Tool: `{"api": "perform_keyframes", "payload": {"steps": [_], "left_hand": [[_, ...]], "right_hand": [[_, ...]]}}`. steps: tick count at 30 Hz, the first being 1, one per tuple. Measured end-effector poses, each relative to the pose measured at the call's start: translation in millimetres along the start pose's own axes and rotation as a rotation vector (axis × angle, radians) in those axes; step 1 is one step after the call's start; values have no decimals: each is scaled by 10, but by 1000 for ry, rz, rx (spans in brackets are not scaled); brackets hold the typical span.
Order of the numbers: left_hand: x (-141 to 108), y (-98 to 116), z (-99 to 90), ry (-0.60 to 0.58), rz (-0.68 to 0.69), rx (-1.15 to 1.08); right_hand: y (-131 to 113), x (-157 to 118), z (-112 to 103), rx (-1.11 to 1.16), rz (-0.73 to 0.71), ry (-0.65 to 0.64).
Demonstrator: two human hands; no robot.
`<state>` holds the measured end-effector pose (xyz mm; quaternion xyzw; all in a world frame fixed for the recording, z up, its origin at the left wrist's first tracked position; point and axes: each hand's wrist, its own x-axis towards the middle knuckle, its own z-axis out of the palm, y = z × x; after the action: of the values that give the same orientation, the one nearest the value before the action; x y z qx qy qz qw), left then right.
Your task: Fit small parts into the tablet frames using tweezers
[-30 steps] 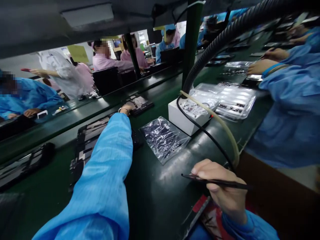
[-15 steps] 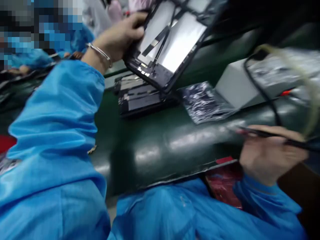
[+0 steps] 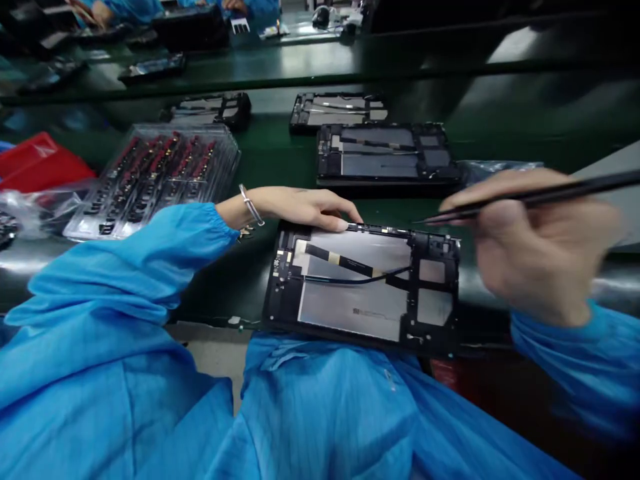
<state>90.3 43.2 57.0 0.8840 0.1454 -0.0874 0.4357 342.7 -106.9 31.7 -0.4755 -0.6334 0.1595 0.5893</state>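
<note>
An opened tablet [image 3: 355, 320] lies in front of me at the table's near edge, its inside facing up with a silvery panel, a flat cable and a black wire. My left hand [image 3: 315, 210] grips its far edge, thumb on the rim and fingers reaching behind it. In my right hand [image 3: 540, 240] is a pair of black tweezers [image 3: 555, 197], the hand somewhat blurred. The tips point left, close to the tablet's far edge at the right; whether they touch it I cannot tell.
Beyond lie more opened tablets [image 3: 390, 157], some stacked. Clear plastic trays [image 3: 200, 193] with small circuit boards stand at the left, beside a red bag [image 3: 43, 163]. A white box [image 3: 615, 167] is at the right. Co-workers' hands [image 3: 103, 13] show at the far side.
My left hand has brought the tablet from the raised position down to the table's near edge. My right hand, with the tweezers, has moved up towards it. The view has turned left.
</note>
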Motion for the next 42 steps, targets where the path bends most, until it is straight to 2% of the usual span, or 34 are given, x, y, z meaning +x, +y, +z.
{"api": "perform_keyframes", "payload": {"steps": [2, 4, 7, 9, 14, 26, 42], "left_hand": [[-20, -42, 90, 45, -6, 10], [-67, -68, 190, 138, -21, 60], [-141, -108, 331, 289, -24, 140], [-171, -130, 398, 334, -22, 151], [-190, -118, 454, 350, -77, 100], [-193, -123, 481, 385, -51, 99], [-181, -108, 478, 374, -77, 80]], "right_hand": [[-1, 83, 196, 5, 38, -118], [38, 125, 326, -22, 115, -233], [114, 120, 405, -103, 165, -309], [142, 101, 412, -156, 183, -344], [148, 86, 414, -178, 238, -397], [97, 118, 457, -256, 163, -438], [92, 94, 435, -253, 173, -423]]}}
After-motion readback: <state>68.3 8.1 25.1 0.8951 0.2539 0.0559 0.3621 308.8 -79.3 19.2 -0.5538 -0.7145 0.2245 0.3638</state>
